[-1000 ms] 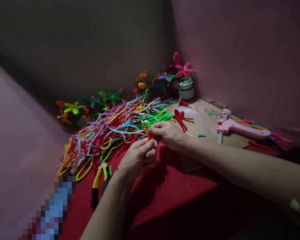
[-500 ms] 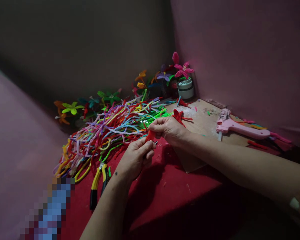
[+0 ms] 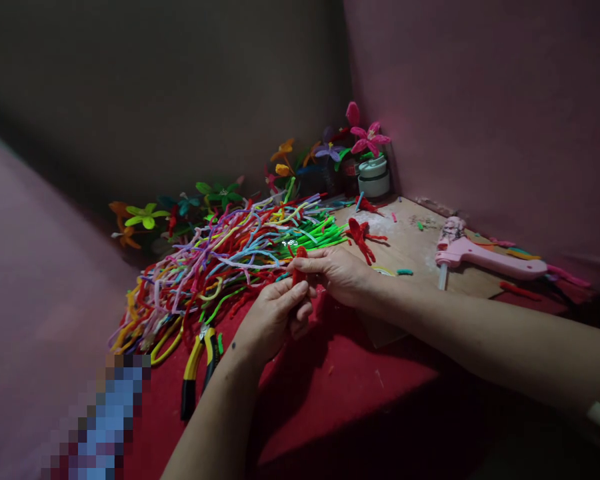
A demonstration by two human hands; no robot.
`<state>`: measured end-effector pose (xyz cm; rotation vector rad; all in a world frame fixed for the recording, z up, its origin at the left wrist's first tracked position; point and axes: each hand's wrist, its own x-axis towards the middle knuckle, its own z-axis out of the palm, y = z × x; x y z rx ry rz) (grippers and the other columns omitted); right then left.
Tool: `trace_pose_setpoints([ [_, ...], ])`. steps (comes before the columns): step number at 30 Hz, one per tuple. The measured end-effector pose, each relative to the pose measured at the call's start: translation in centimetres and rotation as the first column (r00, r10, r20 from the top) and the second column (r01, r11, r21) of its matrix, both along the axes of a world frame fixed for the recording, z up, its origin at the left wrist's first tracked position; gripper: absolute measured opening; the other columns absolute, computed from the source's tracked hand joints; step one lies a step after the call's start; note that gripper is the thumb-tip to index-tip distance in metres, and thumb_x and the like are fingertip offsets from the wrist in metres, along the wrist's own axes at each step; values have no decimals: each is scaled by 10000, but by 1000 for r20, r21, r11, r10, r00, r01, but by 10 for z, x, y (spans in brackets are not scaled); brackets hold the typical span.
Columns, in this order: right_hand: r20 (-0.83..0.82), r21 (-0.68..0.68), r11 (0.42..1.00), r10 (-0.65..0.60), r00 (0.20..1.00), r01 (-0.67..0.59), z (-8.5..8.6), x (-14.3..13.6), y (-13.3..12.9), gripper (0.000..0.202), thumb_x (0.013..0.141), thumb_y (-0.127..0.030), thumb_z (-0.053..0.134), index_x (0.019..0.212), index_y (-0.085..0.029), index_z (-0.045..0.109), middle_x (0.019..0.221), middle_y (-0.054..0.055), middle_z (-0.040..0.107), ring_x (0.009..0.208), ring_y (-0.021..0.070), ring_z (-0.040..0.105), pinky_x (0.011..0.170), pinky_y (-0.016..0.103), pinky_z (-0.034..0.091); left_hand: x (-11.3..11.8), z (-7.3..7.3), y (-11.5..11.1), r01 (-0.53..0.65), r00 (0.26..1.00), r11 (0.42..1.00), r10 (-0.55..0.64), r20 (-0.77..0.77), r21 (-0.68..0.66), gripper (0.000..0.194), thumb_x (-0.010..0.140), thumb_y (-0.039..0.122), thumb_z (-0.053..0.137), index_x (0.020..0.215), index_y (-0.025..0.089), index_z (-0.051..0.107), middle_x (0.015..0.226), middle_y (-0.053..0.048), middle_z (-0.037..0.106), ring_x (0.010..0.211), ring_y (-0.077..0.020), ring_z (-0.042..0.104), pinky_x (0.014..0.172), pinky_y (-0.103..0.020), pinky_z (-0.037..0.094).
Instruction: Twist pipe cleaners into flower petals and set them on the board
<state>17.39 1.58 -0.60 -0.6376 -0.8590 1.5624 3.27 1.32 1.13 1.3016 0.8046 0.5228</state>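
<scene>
A small piece of red pipe cleaner (image 3: pixel 299 272) is pinched between both my hands, over the front of the red cloth. My left hand (image 3: pixel 276 317) grips its lower end with thumb and fingers. From the right, my right hand (image 3: pixel 337 272) closes on its upper part, thumb on top. Much of the piece is hidden by the fingers. Just beyond my right hand lies a red pipe-cleaner flower shape (image 3: pixel 363 239). Behind my left hand spreads a big heap of multicoloured pipe cleaners (image 3: pixel 215 247).
Yellow-and-black pliers (image 3: pixel 193 373) lie left of my left forearm. A pink glue gun (image 3: pixel 495 260) rests on a board (image 3: pixel 415 217) at right. Finished pipe-cleaner flowers (image 3: pixel 370 139) and a grey-white jar (image 3: pixel 373 179) stand along the back wall.
My right hand has shifted slightly down and its thumb now lies across the red piece, which stands more upright. My left hand stays nearly in place.
</scene>
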Motion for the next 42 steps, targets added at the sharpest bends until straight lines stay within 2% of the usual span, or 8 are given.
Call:
trace_pose_setpoints([
  [4, 13, 12, 997, -81, 997, 81, 0, 4, 5, 137, 674, -208, 642, 594, -100, 618, 515, 6, 560, 414, 54, 424, 438, 218, 296, -1, 4, 0, -32, 997, 993, 39, -67, 112, 299, 777, 449, 514, 830, 157, 552, 555, 26, 511, 404, -60, 417, 390, -183, 330],
  [12, 5, -53, 998, -33, 999, 33, -1, 1, 2, 113, 682, -211, 635, 640, -106, 620, 499, 4, 545, 421, 68, 429, 447, 231, 329, 5, 1, -1, -72, 996, 983, 81, -43, 167, 240, 797, 388, 508, 717, 162, 495, 489, 60, 432, 365, -42, 359, 376, -163, 290],
  [20, -79, -187, 980, -79, 994, 64, 4, 8, 8, 120, 679, -113, 600, 562, -126, 580, 490, 1, 536, 431, 56, 390, 430, 214, 280, -7, 12, 5, -85, 992, 939, 111, -61, 335, 265, 712, 216, 606, 969, 157, 590, 739, -29, 625, 648, -137, 585, 679, -275, 470],
  [23, -172, -255, 966, -92, 981, 46, 2, 9, 12, 108, 673, -84, 576, 579, -134, 561, 494, -16, 518, 425, 54, 371, 431, 213, 276, -6, 11, 4, -88, 986, 848, 147, -74, 523, 336, 672, 147, 624, 1004, 200, 610, 786, -16, 612, 704, -136, 572, 705, -260, 454],
  [29, -255, -303, 953, -105, 961, 24, -5, 10, 19, 107, 651, -65, 586, 592, -137, 534, 495, -29, 493, 428, 47, 355, 429, 203, 269, 1, 10, -8, -11, 965, 510, 230, -124, 860, 240, 704, 119, 596, 859, 267, 705, 856, -30, 628, 803, -147, 557, 768, -223, 413],
  [35, -149, -307, 948, -131, 980, 80, 1, 8, 14, 120, 669, -73, 573, 575, -138, 535, 467, -26, 476, 418, 54, 335, 412, 210, 241, 3, 14, -18, -167, 957, 416, 286, 45, 894, 248, 704, 105, 602, 831, 285, 717, 851, -28, 595, 828, -159, 547, 776, -245, 421],
  [37, -64, -273, 956, -127, 990, 105, 3, 7, 10, 154, 675, -89, 579, 537, -134, 529, 445, -23, 460, 408, 55, 330, 406, 217, 229, 2, 16, -18, -192, 963, 425, 257, 85, 885, 231, 719, 115, 591, 826, 280, 715, 907, -27, 584, 889, -167, 536, 809, -261, 418],
  [42, 56, -144, 987, -59, 997, 66, 4, 4, 3, 169, 686, -163, 611, 534, -123, 552, 450, -20, 466, 383, 49, 323, 397, 230, 189, 1, 19, -19, -288, 943, 634, 318, 96, 718, 163, 714, 161, 616, 838, 235, 689, 803, -5, 619, 715, -130, 554, 656, -219, 448],
])
